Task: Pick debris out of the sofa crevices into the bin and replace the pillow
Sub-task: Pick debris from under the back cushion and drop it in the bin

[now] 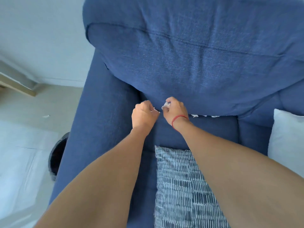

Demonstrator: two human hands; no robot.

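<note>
Both my hands are at the crevice between the blue sofa's back cushion [197, 63] and its seat [205, 130]. My left hand [144, 115] is closed, with white scraps showing at its fingertips. My right hand [175, 109], with a red string on the wrist, pinches a crumpled white scrap [166, 105]. More white debris [204, 115] lies along the crevice to the right. A blue-and-white patterned pillow [182, 186] lies on the seat under my right forearm.
A dark round bin [56, 155] stands on the floor left of the sofa arm [92, 129]. One white scrap [46, 116] lies on the pale floor. A white pillow [286, 139] sits at the right edge. White fabric covers the lower left.
</note>
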